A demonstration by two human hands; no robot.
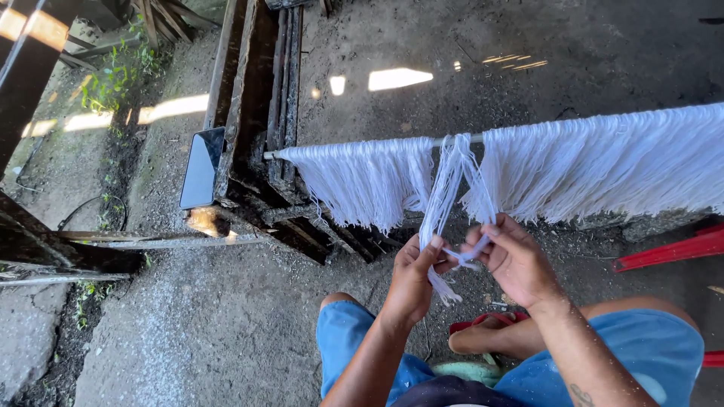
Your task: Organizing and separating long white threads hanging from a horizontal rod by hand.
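You hold a thin bunch of white strings [448, 203] hanging from a horizontal rod [460, 139], pulled apart from the two dense white fringes, its frayed ends dangling below your fingers.
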